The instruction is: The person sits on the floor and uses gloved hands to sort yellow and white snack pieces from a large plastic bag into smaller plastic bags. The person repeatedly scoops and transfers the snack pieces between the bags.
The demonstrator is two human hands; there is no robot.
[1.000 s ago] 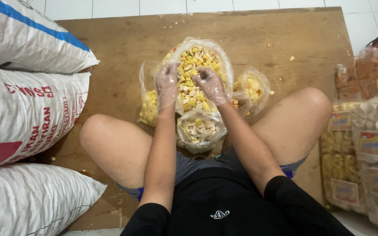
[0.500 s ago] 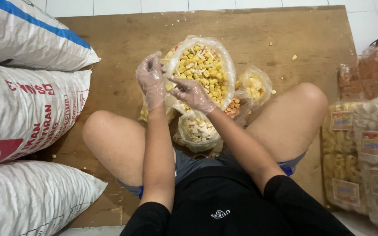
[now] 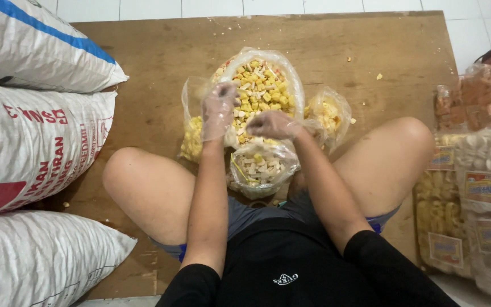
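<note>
Gloved left hand (image 3: 218, 111) raised over snack bag (image 3: 282, 71), right hand (image 3: 273, 124) curled

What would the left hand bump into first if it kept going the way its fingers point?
Probably the heap of yellow and white snack pieces in the big clear bag. The gloved left hand points up and forward at its opening; depth is hard to judge from above.
</note>
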